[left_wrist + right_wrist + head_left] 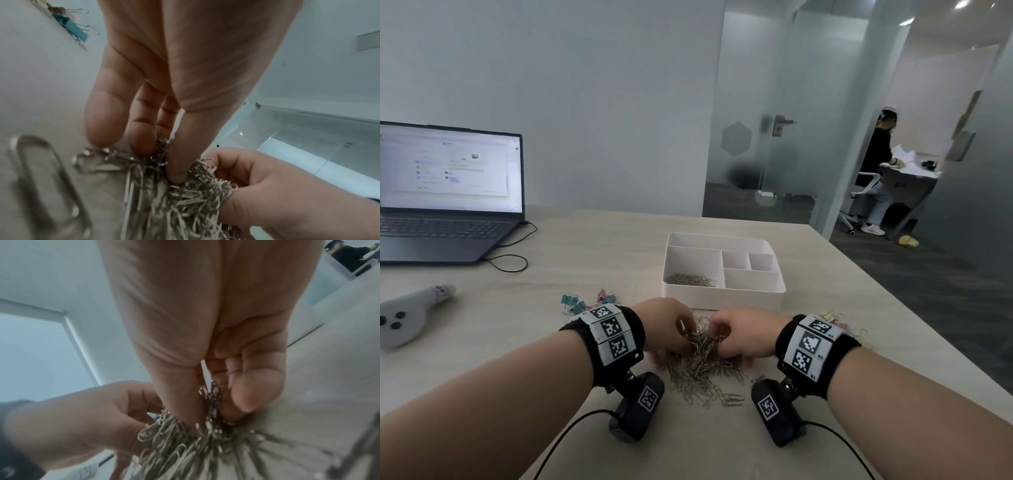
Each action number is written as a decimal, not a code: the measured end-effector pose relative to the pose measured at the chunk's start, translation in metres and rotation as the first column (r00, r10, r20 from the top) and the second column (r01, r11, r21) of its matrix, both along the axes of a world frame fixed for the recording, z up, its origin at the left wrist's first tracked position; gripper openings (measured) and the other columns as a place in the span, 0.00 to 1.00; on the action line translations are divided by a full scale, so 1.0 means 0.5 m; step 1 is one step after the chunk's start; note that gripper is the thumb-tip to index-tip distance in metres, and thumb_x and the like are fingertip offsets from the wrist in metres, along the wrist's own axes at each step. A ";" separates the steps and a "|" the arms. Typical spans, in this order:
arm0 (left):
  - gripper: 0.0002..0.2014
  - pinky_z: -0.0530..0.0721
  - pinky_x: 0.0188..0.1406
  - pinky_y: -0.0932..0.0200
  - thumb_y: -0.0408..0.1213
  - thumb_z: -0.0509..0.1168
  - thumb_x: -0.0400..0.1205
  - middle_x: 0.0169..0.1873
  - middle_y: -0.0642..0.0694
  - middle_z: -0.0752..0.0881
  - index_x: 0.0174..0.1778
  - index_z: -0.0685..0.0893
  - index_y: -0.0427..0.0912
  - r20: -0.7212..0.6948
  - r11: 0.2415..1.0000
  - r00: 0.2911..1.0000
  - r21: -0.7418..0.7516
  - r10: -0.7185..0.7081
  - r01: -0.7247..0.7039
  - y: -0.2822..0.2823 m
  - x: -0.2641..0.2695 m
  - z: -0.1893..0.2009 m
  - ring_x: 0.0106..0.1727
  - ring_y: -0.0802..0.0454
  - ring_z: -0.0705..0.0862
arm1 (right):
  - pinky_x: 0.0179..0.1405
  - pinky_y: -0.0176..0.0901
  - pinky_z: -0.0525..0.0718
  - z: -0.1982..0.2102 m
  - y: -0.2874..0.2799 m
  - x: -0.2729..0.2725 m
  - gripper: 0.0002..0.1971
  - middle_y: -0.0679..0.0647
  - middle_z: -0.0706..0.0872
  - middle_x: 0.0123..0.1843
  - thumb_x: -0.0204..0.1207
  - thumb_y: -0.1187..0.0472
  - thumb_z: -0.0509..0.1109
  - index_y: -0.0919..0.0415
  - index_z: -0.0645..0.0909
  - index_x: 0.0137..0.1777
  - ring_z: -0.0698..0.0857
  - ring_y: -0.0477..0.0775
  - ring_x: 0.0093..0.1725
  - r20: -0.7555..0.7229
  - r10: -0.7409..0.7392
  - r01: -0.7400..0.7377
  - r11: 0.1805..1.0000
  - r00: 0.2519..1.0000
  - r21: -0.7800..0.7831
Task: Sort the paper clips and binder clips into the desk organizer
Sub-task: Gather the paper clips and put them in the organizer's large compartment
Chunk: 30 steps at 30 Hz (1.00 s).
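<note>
Silver paper clips (700, 356) lie in a tangled heap on the pale wood-grain table (592, 246), near its front edge.

Head view: left hand (666, 325) and right hand (739, 334) meet over the heap, fingers of both curled into it and lifting a bunch. More clips trail loose toward the viewer. White desk organizer (722, 301) stands just beyond the hands; its large left compartment holds a small layer of paper clips (691, 280), the other compartments look bare. Coloured binder clips (585, 301), teal and pink, lie to the left of the left wrist; a second group of binder clips (839, 320), yellow and pink, lies behind the right wristband. Open laptop (448, 192) at far left, a grey controller (410, 315) nearer. A seated person (876, 171) is visible through the doorway.

Left wrist view: left hand (174, 73) has its thumb pressed down into the bunch (185, 203), the other fingers closing in from behind, so it grasps clips. Right hand (277, 186) grips the same bunch from the side. One clip (47, 178) lies blurred, close to the lens. A teal binder clip (72, 27) sits on the table at upper left.

Right wrist view: right hand (216, 321) pinches the top of the bunch (195, 443) between thumb and curled fingers. Left hand (82, 418) clutches the bunch from the left.
</note>
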State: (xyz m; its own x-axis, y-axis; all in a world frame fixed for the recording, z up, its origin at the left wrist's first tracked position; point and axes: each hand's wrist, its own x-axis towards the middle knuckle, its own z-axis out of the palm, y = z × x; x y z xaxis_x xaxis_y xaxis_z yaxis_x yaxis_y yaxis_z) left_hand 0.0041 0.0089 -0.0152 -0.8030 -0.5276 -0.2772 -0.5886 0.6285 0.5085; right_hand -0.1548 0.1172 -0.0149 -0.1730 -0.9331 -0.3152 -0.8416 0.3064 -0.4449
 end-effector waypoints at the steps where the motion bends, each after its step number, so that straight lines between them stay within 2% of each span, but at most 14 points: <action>1: 0.18 0.92 0.31 0.53 0.38 0.77 0.74 0.44 0.52 0.84 0.60 0.85 0.47 -0.022 1.000 1.000 0.030 0.008 -0.008 -0.005 0.000 -0.002 0.36 0.45 0.91 | 0.26 0.42 0.86 -0.002 -0.002 -0.005 0.09 0.56 0.87 0.48 0.75 0.64 0.73 0.50 0.79 0.50 0.88 0.53 0.27 0.033 -0.016 0.017 1.000 0.999 -0.017; 3: 0.17 0.91 0.28 0.55 0.35 0.76 0.74 0.42 0.50 0.84 0.59 0.86 0.44 -0.069 0.995 0.997 0.094 0.032 -0.026 -0.016 0.000 -0.004 0.35 0.48 0.89 | 0.34 0.50 0.89 -0.006 -0.007 -0.015 0.09 0.62 0.90 0.48 0.74 0.65 0.73 0.50 0.79 0.47 0.91 0.63 0.38 0.115 -0.054 0.060 0.997 0.992 -0.045; 4: 0.16 0.90 0.27 0.56 0.34 0.76 0.75 0.41 0.49 0.85 0.58 0.86 0.44 -0.092 0.994 0.995 0.109 0.040 -0.030 -0.023 0.001 -0.003 0.34 0.51 0.88 | 0.34 0.50 0.90 -0.007 -0.009 -0.020 0.10 0.63 0.90 0.47 0.74 0.66 0.74 0.50 0.79 0.46 0.90 0.64 0.39 0.152 -0.070 0.080 0.995 0.986 -0.060; 7: 0.12 0.91 0.30 0.54 0.34 0.77 0.74 0.37 0.48 0.85 0.52 0.88 0.44 -0.161 0.989 0.986 0.144 0.045 -0.022 -0.045 0.004 0.001 0.35 0.54 0.87 | 0.24 0.40 0.86 -0.012 -0.015 -0.036 0.09 0.57 0.85 0.40 0.74 0.67 0.76 0.53 0.80 0.47 0.85 0.56 0.32 0.263 -0.099 0.129 0.987 0.960 -0.101; 9: 0.10 0.91 0.32 0.52 0.34 0.77 0.74 0.35 0.49 0.85 0.51 0.88 0.44 -0.212 0.985 0.976 0.174 0.050 -0.012 -0.058 0.003 0.008 0.36 0.53 0.87 | 0.21 0.37 0.83 -0.014 -0.015 -0.041 0.09 0.55 0.84 0.37 0.74 0.70 0.75 0.56 0.80 0.46 0.82 0.50 0.27 0.344 -0.112 0.162 0.979 0.932 -0.121; 11: 0.09 0.90 0.32 0.54 0.34 0.77 0.75 0.35 0.50 0.86 0.50 0.89 0.45 -0.256 0.981 0.965 0.192 0.062 -0.012 -0.071 -0.003 0.017 0.37 0.54 0.88 | 0.20 0.37 0.82 -0.017 -0.016 -0.045 0.09 0.53 0.82 0.34 0.74 0.71 0.75 0.57 0.80 0.45 0.81 0.47 0.25 0.410 -0.124 0.196 0.971 0.904 -0.138; 15: 0.09 0.89 0.31 0.58 0.34 0.76 0.75 0.37 0.49 0.88 0.50 0.89 0.45 -0.334 0.989 0.940 0.150 0.071 -0.021 -0.099 -0.030 0.046 0.38 0.54 0.88 | 0.20 0.37 0.81 -0.023 -0.017 -0.050 0.09 0.53 0.83 0.33 0.74 0.72 0.74 0.58 0.81 0.45 0.80 0.46 0.24 0.478 -0.124 0.216 0.966 0.870 -0.142; 18: 0.09 0.89 0.31 0.58 0.36 0.77 0.75 0.36 0.49 0.87 0.50 0.89 0.45 -0.433 0.991 0.893 0.102 0.121 -0.084 -0.120 -0.062 0.066 0.38 0.53 0.88 | 0.19 0.36 0.81 -0.028 -0.016 -0.049 0.08 0.53 0.83 0.32 0.75 0.72 0.74 0.59 0.82 0.46 0.80 0.46 0.22 0.522 -0.125 0.225 0.965 0.844 -0.133; 21: 0.09 0.92 0.38 0.52 0.38 0.76 0.75 0.35 0.53 0.85 0.50 0.90 0.47 -0.511 0.987 0.847 0.012 0.143 -0.159 -0.136 -0.095 0.074 0.39 0.50 0.89 | 0.18 0.35 0.80 -0.033 -0.013 -0.047 0.08 0.53 0.83 0.32 0.75 0.72 0.74 0.60 0.82 0.48 0.80 0.46 0.21 0.551 -0.131 0.235 0.964 0.824 -0.122; 23: 0.10 0.91 0.42 0.54 0.39 0.75 0.75 0.38 0.56 0.87 0.52 0.90 0.48 -0.505 0.984 0.854 -0.050 0.125 -0.174 -0.141 -0.108 0.067 0.38 0.55 0.87 | 0.18 0.34 0.79 -0.033 -0.012 -0.048 0.08 0.54 0.83 0.32 0.75 0.73 0.74 0.61 0.82 0.48 0.80 0.45 0.21 0.571 -0.130 0.239 0.964 0.811 -0.119; 26: 0.10 0.85 0.39 0.63 0.41 0.75 0.75 0.44 0.58 0.90 0.52 0.90 0.52 -0.465 0.982 0.878 -0.076 0.116 -0.171 -0.143 -0.113 0.045 0.41 0.60 0.87 | 0.19 0.34 0.80 -0.025 -0.016 -0.052 0.08 0.56 0.84 0.34 0.75 0.73 0.74 0.62 0.82 0.50 0.81 0.47 0.23 0.598 -0.132 0.253 0.960 0.790 -0.123; 30: 0.09 0.84 0.46 0.64 0.44 0.75 0.76 0.43 0.61 0.89 0.51 0.90 0.54 -0.493 0.981 0.863 -0.088 0.108 -0.173 -0.134 -0.093 0.033 0.44 0.65 0.86 | 0.21 0.37 0.82 0.001 -0.036 -0.060 0.07 0.58 0.83 0.34 0.75 0.74 0.74 0.65 0.82 0.49 0.81 0.50 0.26 0.661 -0.105 0.276 0.948 0.743 -0.160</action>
State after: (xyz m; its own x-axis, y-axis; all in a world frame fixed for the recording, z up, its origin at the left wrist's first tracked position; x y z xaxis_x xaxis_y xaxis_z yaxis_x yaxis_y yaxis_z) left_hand -0.0423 -0.0582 0.0013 -0.7335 -0.6488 0.2025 -0.3758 0.6354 0.6746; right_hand -0.1847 0.0991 -0.0142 -0.1945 -0.9612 -0.1958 -0.2699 0.2443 -0.9314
